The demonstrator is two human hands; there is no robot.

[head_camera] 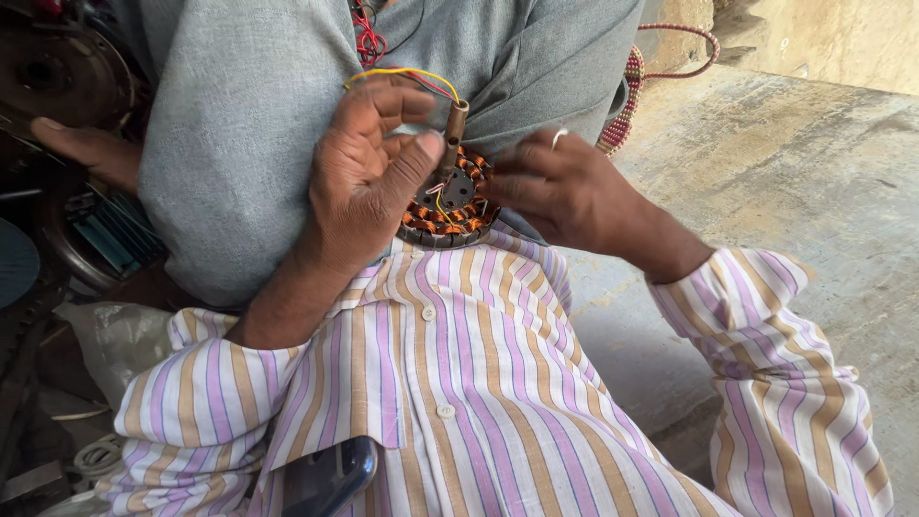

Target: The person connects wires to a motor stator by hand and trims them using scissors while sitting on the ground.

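Note:
A round motor stator (450,213) with orange-copper coils and a brown shaft (455,129) sits against my chest, above my striped shirt (459,383). My left hand (369,172) cups its left side, with the thumb pressed against the shaft. My right hand (560,187), a ring on one finger, grips the stator's right edge with its fingertips on the coils. Thin yellow and red wires (407,74) loop from the shaft over my left hand's fingers. The stator's lower rim is hidden behind the shirt.
Grey cloth (249,124) fills the space behind the hands. A dark phone (330,474) pokes from the shirt pocket. Dark metal machine parts (67,67) and a foot or hand (81,148) lie at the left. A beaded pink basket (627,96) stands on the concrete floor (785,172).

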